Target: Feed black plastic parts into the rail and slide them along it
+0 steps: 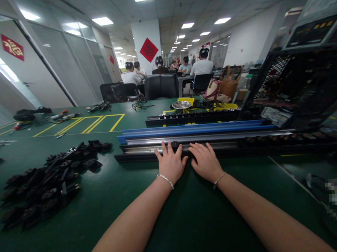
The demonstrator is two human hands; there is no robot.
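Note:
My left hand lies palm down with its fingers spread over a long black rail with a metallic inner channel. A small black piece sits in the channel by its fingertips; whether they touch it I cannot tell. Just to the right, my right hand rests over the same rail, fingers stretched out and thumb apart. Neither hand is closed around anything. Toward the rail's right end, a row of black parts is seated in it. Blue rails lie parallel behind.
Black parts lie heaped on the green table at left. Behind the rails are another rail of parts, a metal dish and yellow trays. A dark open-sided case stands at right. People sit farther back.

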